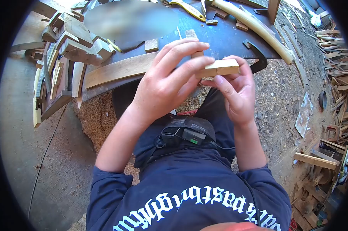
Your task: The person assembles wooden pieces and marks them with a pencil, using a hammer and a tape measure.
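Observation:
A small pale wooden block is held up above the front edge of the dark workbench. The fingers of my left hand reach over its left end, curled round it. My right hand grips the right end, thumb below and fingers behind. Another short wooden piece shows just behind my left fingertips; whether it joins the block I cannot tell. A long flat board lies along the bench edge, left of my left hand.
The dark bench carries a yellow-handled tool, a long curved wooden piece and a black curved metal bar. Wooden blocks are stacked at the left. Scrap wood lies at the right, and a cable crosses the floor.

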Tool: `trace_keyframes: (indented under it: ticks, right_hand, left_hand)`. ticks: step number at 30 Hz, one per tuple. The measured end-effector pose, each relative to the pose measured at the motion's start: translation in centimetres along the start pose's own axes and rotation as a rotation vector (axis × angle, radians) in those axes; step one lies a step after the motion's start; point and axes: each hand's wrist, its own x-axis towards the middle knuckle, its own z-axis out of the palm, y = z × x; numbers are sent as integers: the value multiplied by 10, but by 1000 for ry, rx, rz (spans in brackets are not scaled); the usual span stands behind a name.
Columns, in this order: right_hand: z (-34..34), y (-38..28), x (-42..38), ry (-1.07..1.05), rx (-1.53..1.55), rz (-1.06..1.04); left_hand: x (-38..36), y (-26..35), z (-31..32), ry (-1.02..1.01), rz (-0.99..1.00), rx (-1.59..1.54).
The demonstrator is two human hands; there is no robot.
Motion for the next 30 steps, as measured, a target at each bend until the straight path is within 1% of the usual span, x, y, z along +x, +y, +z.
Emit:
trace_keyframes:
  ticks: [2,3,4,7,8,9,10,11,12,13,15,18,19,21,22,23,26,30]
  right_hand:
    - [-10,-3,3,-26,-207,-127]
    - [-14,-6,6,16,-300,-208]
    - [-21,-11,14,43,-465,-293]
    - [-40,-27,57,133,-976,-572]
    - [-43,-31,72,70,-1036,-591]
    - [-46,-34,87,5,-1093,-613]
    - [-47,-37,99,-64,-1149,-636]
    - [-43,-36,107,-117,-1158,-585]
    - [-39,-31,114,-176,-1216,-612]
    - [-35,-25,121,-237,-1272,-639]
    - [-21,-13,130,-366,-1338,-660]
    - [-1,12,150,-452,-1429,-913]
    - [3,20,159,-523,-1439,-1030]
    - [5,16,170,-704,-1539,-909]
    - [6,8,174,-795,-1589,-849]
    - [6,-1,171,-783,-1648,-906]
    - [-2,-25,156,-847,-1758,-932]
    - [-22,-44,137,-853,-1750,-1063]
  left_hand:
    - [2,-9,-1,-6,84,41]
    - [3,-14,-2,-13,118,62]
    - [5,-18,-3,-21,151,83]
    - [9,-29,2,-56,163,182]
    - [10,-32,3,-78,177,221]
    - [13,-35,5,-86,211,240]
    - [14,-36,4,-51,208,253]
    - [13,-35,3,-16,204,268]
    - [11,-34,0,17,198,282]
    - [13,-31,-9,54,168,300]
    - [10,-32,-24,99,169,340]
    - [-2,-40,-40,144,167,356]
    - [-5,-40,-44,153,166,375]
    - [-10,-40,-52,163,170,403]
    - [-11,-38,-56,132,164,432]
    - [-10,-35,-60,105,157,460]
    - [-10,-26,-61,46,135,479]
    - [-15,-24,-37,34,146,428]
